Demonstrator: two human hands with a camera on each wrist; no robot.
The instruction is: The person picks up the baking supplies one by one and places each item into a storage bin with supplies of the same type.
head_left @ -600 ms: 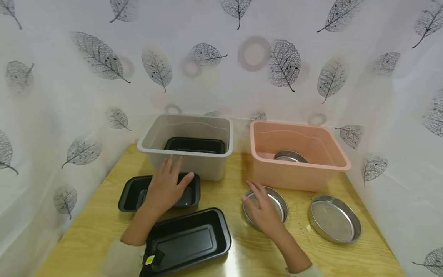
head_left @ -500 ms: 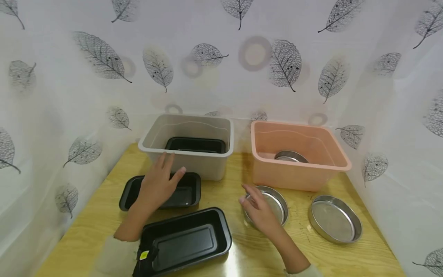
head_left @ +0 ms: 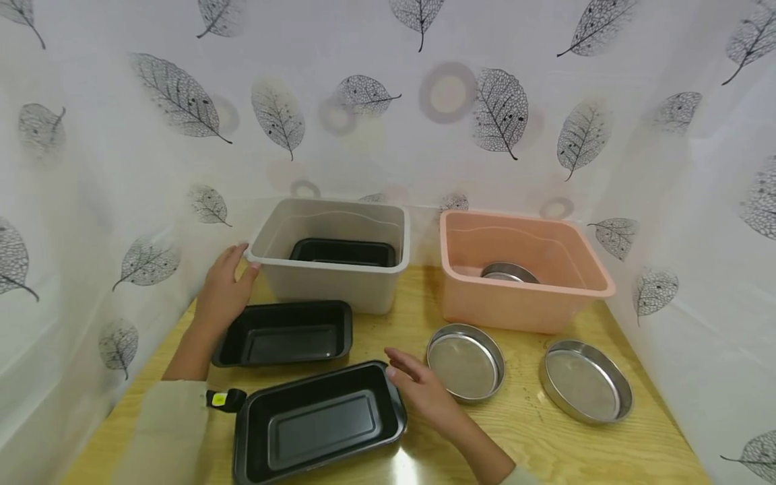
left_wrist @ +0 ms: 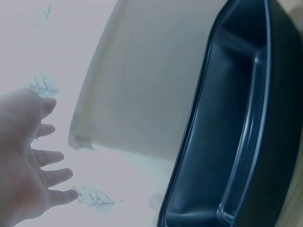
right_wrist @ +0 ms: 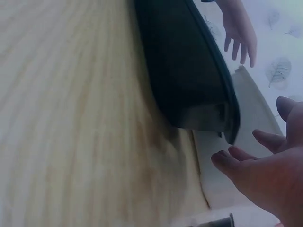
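Note:
My left hand (head_left: pixel 225 291) is by the left front corner of the grey bin (head_left: pixel 327 283), fingers extended; in the left wrist view the hand (left_wrist: pixel 28 161) shows spread fingers and holds nothing. Below it lies a black loaf pan (head_left: pixel 291 335). My right hand (head_left: pixel 427 394) hovers at the right end of the nearer black pan (head_left: pixel 324 423), left of a round metal tin (head_left: pixel 465 364). In the right wrist view that hand (right_wrist: pixel 270 165) is beside the pan's end, fingers loosely bent, gripping nothing.
Another black pan (head_left: pixel 343 252) is inside the grey bin. A pink bin (head_left: pixel 503 306) at the back right holds a round tin (head_left: pixel 509 272). A further round tin (head_left: pixel 587 382) lies at the right of the wooden table (head_left: pixel 521 431). A leaf-patterned curtain (head_left: pixel 376 148) hangs behind.
My left hand has moved left, from over the farther black pan to the grey bin's corner. My right hand has moved left and nearer, off the round tin towards the nearer pan.

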